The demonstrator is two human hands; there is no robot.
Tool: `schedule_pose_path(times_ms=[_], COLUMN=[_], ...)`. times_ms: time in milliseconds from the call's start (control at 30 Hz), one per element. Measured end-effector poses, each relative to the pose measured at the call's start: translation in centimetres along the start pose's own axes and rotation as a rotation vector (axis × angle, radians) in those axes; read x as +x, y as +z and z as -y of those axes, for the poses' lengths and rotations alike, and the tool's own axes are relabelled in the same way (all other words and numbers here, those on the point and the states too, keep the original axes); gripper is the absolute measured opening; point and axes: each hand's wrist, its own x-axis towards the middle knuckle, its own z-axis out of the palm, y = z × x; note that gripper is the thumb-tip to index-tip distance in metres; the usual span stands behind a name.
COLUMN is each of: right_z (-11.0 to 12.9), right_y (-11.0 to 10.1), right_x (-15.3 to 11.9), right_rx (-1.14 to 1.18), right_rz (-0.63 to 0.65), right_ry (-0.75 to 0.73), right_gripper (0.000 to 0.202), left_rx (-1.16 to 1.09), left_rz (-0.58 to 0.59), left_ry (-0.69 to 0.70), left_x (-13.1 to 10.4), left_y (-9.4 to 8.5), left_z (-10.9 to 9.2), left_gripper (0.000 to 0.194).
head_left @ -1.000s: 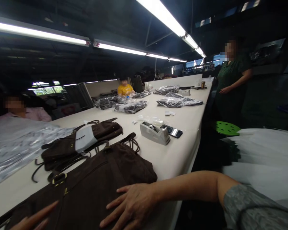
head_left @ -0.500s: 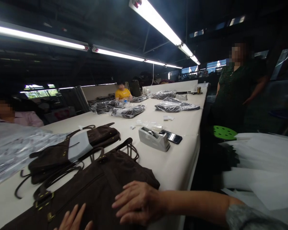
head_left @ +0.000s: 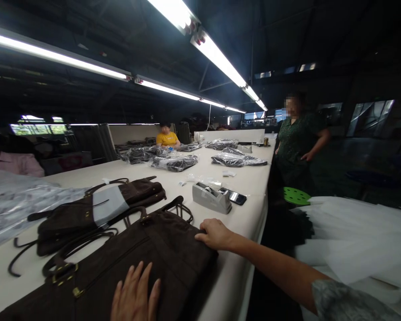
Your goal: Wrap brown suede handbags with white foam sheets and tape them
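- The left grip [head_left: 135, 294], cut off at the wrist by the lower border, spreads its fingers slightly over a large dark-brown fabric bag with brass-coloured fittings [head_left: 130, 263].
- That bag lies below both grips, its near end out of view.
- The right grip [head_left: 217, 234] curls at its edge; fingertips partly hidden, I cannot tell whether they clamp fabric.
- Beyond the right grip, a grey tape dispenser [head_left: 212, 198] partly hides a flat dark phone [head_left: 236, 196].

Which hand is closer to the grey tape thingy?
The right. The right hand is at the edge of the dark brown bag, just this side of the tape dispenser; the left hand is over the bag, farther back from the dispenser.
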Motion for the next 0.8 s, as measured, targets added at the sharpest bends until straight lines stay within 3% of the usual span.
schedule_pose_path(times_ms=[133,233,333,433,533,600,700,800], right_z=[-0.5,-0.9,-1.3,-1.5,-1.6,-1.7,-1.9,-1.5], right_y=[-0.5,0.8,2.6,3.7,3.7,3.1,1.6,0.0], right_x=[0.2,-0.8,-1.8,-2.1,-1.3,-0.6,0.8,2.4], right_rx=[0.627,1.121,1.287,1.131,0.596,0.351,0.221,0.157], right_rz=[-0.034,0.040,0.155,0.213,0.241,0.237,0.190,0.185], right_ry=[0.193,0.358,0.492,0.534,0.355,0.247,0.176,0.115], right_gripper=[0.032,0.033,0.032,0.028,0.032,0.031,0.021,0.033], left_rx=[0.012,-0.019,-0.080,-0.220,-0.374,-0.385,-0.290,-0.205], left_rz=[-0.114,-0.177,-0.205,-0.060,0.207,0.383,0.610,0.721], left_ry=[0.059,0.043,0.104,0.165,-0.002,-0.030,0.054,0.069], left_x=[-0.1,-0.2,0.2,1.1,2.3,3.0,3.7,4.3], left_y=[0.3,0.8,0.7,-0.6,-2.4,-3.3,-4.0,-4.3], left_z=[-0.2,0.1,0.2,-1.0,-3.5,-5.2,-6.7,-7.1], left_gripper=[0.049,0.048,0.046,0.048,0.048,0.048,0.048,0.051])
